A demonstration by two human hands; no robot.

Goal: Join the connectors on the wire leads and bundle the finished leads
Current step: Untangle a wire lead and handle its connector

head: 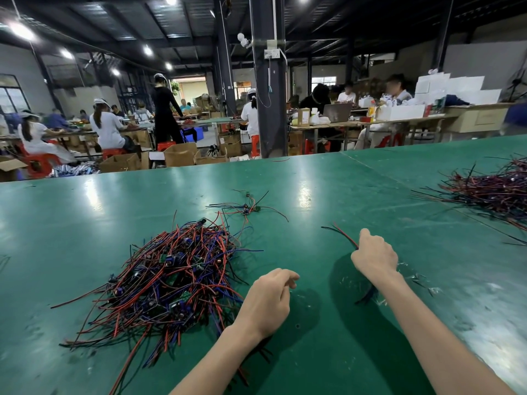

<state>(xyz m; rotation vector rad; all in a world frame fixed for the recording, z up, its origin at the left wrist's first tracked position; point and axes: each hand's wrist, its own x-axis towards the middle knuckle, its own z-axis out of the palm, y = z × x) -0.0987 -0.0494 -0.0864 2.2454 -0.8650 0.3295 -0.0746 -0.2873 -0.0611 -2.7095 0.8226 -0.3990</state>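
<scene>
My right hand (375,256) grips a red and black wire lead (342,234); its free ends stick out up-left of my fist and a dark length trails back under my forearm. My left hand (269,302) hovers loosely curled above the green table (328,195), holding nothing that I can see. To its left lies a big tangled heap of red, blue and black leads with small green circuit boards (174,276). A few joined leads with connectors (246,208) lie apart behind the heap.
A second pile of dark red and black wire leads (496,191) spreads along the table's right side. Bits of clear plastic wrap (413,276) lie beside my right forearm. Beyond the table's far edge several people sit at other benches, with cardboard boxes on the floor.
</scene>
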